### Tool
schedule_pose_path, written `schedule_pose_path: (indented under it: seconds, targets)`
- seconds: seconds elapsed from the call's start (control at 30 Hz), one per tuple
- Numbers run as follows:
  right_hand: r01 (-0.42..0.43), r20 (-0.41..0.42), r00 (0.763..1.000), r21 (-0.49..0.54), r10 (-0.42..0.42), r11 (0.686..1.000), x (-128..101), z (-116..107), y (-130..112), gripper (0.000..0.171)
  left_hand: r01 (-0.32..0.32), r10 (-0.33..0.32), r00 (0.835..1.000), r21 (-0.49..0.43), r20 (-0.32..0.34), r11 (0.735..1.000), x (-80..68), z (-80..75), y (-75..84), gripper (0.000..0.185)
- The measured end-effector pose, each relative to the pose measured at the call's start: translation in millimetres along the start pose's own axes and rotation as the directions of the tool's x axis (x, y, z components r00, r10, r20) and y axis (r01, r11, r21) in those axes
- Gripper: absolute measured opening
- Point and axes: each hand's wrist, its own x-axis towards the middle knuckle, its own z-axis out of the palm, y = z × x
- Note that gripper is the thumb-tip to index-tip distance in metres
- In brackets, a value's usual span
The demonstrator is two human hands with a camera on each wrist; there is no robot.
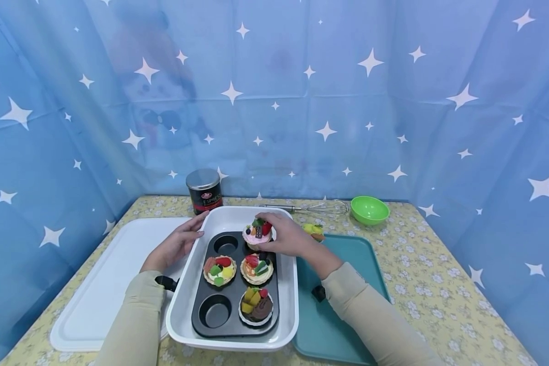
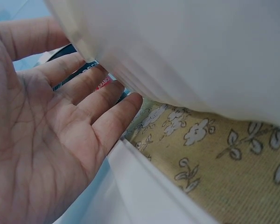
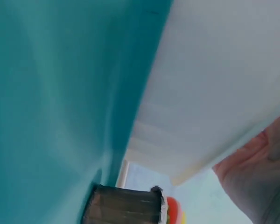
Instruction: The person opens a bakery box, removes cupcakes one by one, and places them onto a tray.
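**A:** What lies on your left?

**B:** A white board (image 1: 105, 284) on the floral tablecloth (image 1: 439, 284). Behind it stands a dark can (image 1: 204, 191) with a silver lid; its label reads "ESPRES", the rest hidden. Your left hand (image 1: 176, 244) rests on the white dish (image 1: 183, 305) at its left rim, fingers straight and relaxed, gripping nothing.

**A:** And the middle?

**B:** Inside the dish sits a black muffin tin (image 1: 231, 325) holding three toy tarts. Your right hand (image 1: 285, 238) curls around a pink-frosted toy cupcake (image 1: 257, 235) at the tin's far right cup.

**A:** Further right?

**B:** A teal tray (image 1: 347, 284), a whisk (image 1: 320, 207) and a green bowl (image 1: 369, 209).
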Motion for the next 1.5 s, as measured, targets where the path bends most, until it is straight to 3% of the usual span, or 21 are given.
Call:
schedule_pose_path:
  seconds: [0.4,0.8,1.23,1.5]
  targets:
    - [-0.019,-0.048,0.999,0.054,0.021,0.998,0.5,-24.5,-4.5,0.078,-0.001,0.001,1.0,-0.008,0.004,1.0,-0.2,-0.1,-0.2,0.069]
    - [-0.007,-0.078,0.997,0.067,0.012,0.998,-14.5,-58.5,0.7,0.08,-0.016,0.016,1.0,0.003,0.004,1.0,-1.0,0.2,1.1,0.068]
    - [-0.088,-0.157,0.983,0.029,0.091,0.996,-61.6,-89.6,20.5,0.082,-0.004,0.004,1.0,-0.004,0.002,1.0,-0.6,-1.1,-1.6,0.069]
    - [-0.127,-0.246,0.961,0.02,0.128,0.992,-97.8,-102.0,45.4,0.078,0.006,-0.006,1.0,-0.002,0.001,1.0,-1.0,-0.9,-0.5,0.069]
